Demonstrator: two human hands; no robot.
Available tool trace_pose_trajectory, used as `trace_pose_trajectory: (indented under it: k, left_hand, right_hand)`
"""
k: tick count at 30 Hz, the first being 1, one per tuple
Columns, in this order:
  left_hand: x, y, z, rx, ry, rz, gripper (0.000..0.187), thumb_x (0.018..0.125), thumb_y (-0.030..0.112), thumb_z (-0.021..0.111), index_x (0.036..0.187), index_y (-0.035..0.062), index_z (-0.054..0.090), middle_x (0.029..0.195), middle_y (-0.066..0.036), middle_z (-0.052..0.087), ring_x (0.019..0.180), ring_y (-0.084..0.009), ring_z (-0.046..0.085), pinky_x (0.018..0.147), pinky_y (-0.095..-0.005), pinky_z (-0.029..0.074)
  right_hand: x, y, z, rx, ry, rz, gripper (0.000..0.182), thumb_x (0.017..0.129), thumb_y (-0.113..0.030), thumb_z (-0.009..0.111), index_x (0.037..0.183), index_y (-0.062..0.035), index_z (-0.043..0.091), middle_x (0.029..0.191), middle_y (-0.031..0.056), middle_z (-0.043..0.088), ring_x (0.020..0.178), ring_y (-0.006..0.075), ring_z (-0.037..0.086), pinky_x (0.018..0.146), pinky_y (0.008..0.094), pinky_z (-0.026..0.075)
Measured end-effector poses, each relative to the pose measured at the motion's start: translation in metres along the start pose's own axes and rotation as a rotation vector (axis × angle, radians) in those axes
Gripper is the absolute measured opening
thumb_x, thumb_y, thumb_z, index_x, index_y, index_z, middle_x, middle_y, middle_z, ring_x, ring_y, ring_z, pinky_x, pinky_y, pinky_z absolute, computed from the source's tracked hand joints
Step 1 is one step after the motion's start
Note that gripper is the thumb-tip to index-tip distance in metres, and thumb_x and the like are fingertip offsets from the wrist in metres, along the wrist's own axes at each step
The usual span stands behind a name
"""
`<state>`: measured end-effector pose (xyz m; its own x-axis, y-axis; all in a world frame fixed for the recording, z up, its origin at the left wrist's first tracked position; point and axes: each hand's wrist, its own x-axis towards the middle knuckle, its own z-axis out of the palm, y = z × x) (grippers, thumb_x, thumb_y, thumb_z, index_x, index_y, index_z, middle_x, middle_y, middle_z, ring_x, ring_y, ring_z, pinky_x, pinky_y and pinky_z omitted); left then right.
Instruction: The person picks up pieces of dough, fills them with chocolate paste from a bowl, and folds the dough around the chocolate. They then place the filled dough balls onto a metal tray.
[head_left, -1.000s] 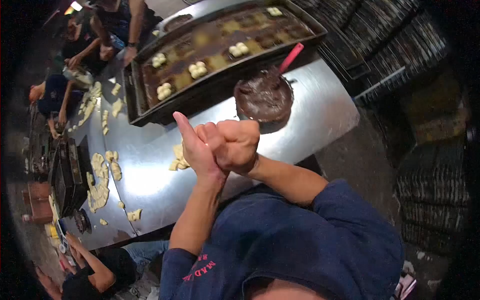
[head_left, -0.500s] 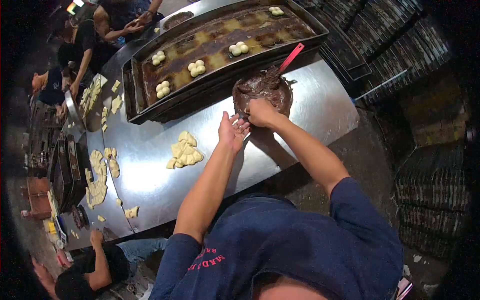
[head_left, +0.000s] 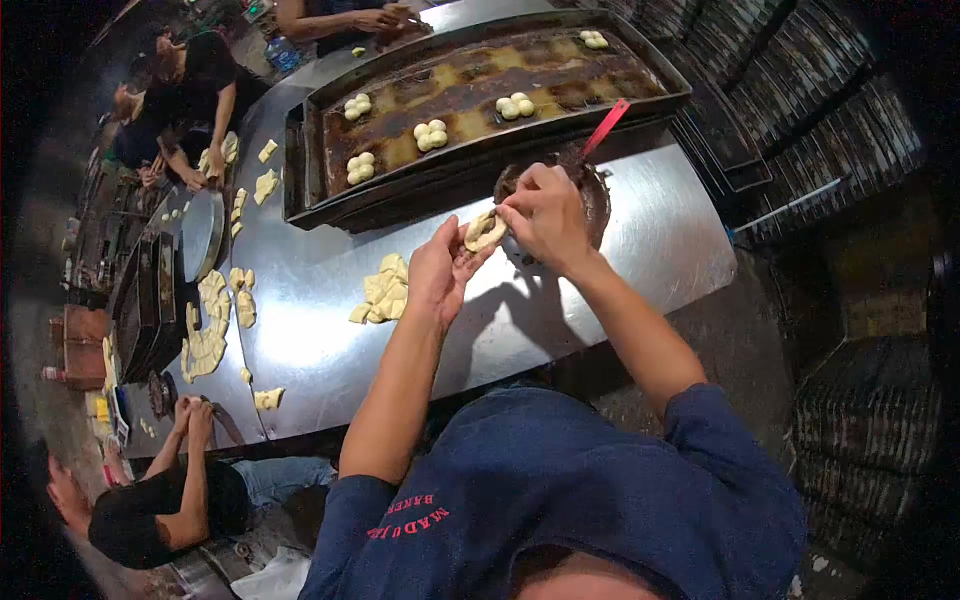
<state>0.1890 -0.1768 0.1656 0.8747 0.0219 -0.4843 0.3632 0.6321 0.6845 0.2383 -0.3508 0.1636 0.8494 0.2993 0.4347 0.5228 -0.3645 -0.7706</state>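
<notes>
In my left hand (head_left: 440, 268) lies a pale dough piece (head_left: 484, 232), curved in a ring around a darker middle, held on the fingers. My right hand (head_left: 548, 218) pinches at the upper right edge of that dough. Beneath and behind the right hand is a round mass of dark brown filling (head_left: 598, 205), partly hidden, with a red-handled tool (head_left: 606, 126) standing in it. A heap of cut dough pieces (head_left: 382, 290) rests on the metal table to the left of my left forearm.
A large dark tray (head_left: 460, 70) holding clusters of dough balls spans the back of the metal table (head_left: 310, 330). More dough pieces (head_left: 208, 330) lie at the left. Co-workers (head_left: 205, 85) stand at the far left, another (head_left: 180, 490) at lower left. Racks (head_left: 790, 90) stand right.
My right hand has risen from the brown filling to the dough, now visible in my left hand. The left hand has turned and closed somewhat. The whole view has shifted, with the table further right.
</notes>
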Motion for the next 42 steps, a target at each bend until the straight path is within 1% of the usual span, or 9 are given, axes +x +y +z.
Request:
trace_pose_trajectory:
  k: [2,8,11,19,24,32,35,37,42]
  left_hand:
    - [-0.018,0.013,0.010,0.039,0.027,0.019,0.027,0.099,0.021,0.058,0.105,-0.0051,0.057,0.101,-0.014,0.064,0.091,-0.0217,0.068,0.080,-0.0343,0.060]
    - [-0.055,0.031,0.020,0.085,0.109,0.267,0.021,0.097,0.011,0.055,0.113,-0.0009,0.060,0.104,-0.012,0.066,0.086,-0.0206,0.067,0.073,-0.0274,0.057]
    - [-0.062,0.025,0.011,0.211,0.038,0.206,0.023,0.098,0.013,0.053,0.114,-0.0015,0.059,0.105,-0.012,0.066,0.090,-0.0206,0.067,0.075,-0.0297,0.057]
    - [-0.079,0.040,-0.008,0.106,0.083,0.239,0.028,0.097,0.011,0.060,0.121,-0.0033,0.061,0.100,-0.009,0.069,0.082,-0.0141,0.067,0.063,-0.0212,0.051]
    - [-0.078,0.040,-0.018,0.222,-0.037,0.084,0.029,0.101,0.025,0.054,0.096,-0.0003,0.068,0.085,-0.004,0.067,0.068,-0.0094,0.062,0.060,-0.0220,0.050]
    - [-0.088,0.022,-0.049,0.398,-0.239,0.172,0.039,0.100,0.017,0.053,0.136,0.0027,0.049,0.075,-0.005,0.066,0.062,-0.0106,0.061,0.054,-0.0233,0.048]
    - [-0.076,-0.010,-0.081,0.513,-0.416,-0.075,0.030,0.099,0.014,0.052,0.125,0.0011,0.059,0.079,-0.010,0.068,0.065,-0.0159,0.065,0.061,-0.0281,0.052]
    - [-0.057,-0.024,-0.132,1.144,-0.044,0.452,0.027,0.096,0.008,0.052,0.119,-0.0010,0.062,0.084,-0.013,0.070,0.071,-0.0258,0.068,0.069,-0.0340,0.054]
    - [-0.014,-0.018,-0.248,1.506,0.641,0.926,0.032,0.087,0.003,0.053,0.116,0.0038,0.067,0.108,-0.017,0.068,0.104,-0.0313,0.062,0.091,-0.0409,0.049]
  right_hand:
    - [-0.002,-0.025,0.007,-0.168,0.190,-0.224,0.006,0.074,-0.010,0.074,0.073,-0.0045,0.071,0.078,0.0113,0.059,0.079,0.0311,0.057,0.070,0.0407,0.045]
    - [-0.009,-0.086,-0.002,-0.127,0.144,-0.240,0.026,0.074,-0.017,0.078,0.093,-0.0013,0.070,0.083,0.0126,0.064,0.077,0.0286,0.063,0.070,0.0374,0.050]
    - [-0.004,-0.083,0.007,0.095,0.015,0.017,0.019,0.076,-0.014,0.077,0.079,-0.0015,0.062,0.075,0.0118,0.061,0.063,0.0235,0.061,0.056,0.0335,0.048]
    - [-0.014,-0.109,0.024,-0.019,0.164,-0.313,0.021,0.071,-0.005,0.076,0.090,-0.0040,0.067,0.089,0.0128,0.063,0.078,0.0272,0.063,0.065,0.0375,0.051]
    - [-0.011,-0.107,0.038,-0.072,0.103,-0.274,0.013,0.071,0.002,0.071,0.073,-0.0018,0.059,0.076,0.0078,0.059,0.067,0.0235,0.059,0.058,0.0330,0.046]
    - [-0.032,-0.117,0.034,0.033,-0.137,-0.105,0.022,0.081,0.001,0.064,0.103,-0.0019,0.066,0.086,0.0134,0.062,0.073,0.0252,0.062,0.064,0.0332,0.050]
    - [-0.068,-0.077,0.036,0.018,-0.393,-0.030,0.025,0.085,0.001,0.064,0.110,-0.0004,0.063,0.082,0.0145,0.062,0.065,0.0235,0.061,0.059,0.0320,0.048]
    - [-0.100,-0.044,0.039,-0.049,-0.359,0.318,0.026,0.085,0.000,0.063,0.111,-0.0019,0.063,0.085,0.0145,0.061,0.072,0.0270,0.060,0.064,0.0354,0.048]
    - [-0.158,0.027,0.115,-0.414,-0.143,-0.008,0.033,0.077,-0.001,0.058,0.108,-0.0097,0.061,0.093,0.0134,0.055,0.090,0.0322,0.052,0.078,0.0413,0.040]
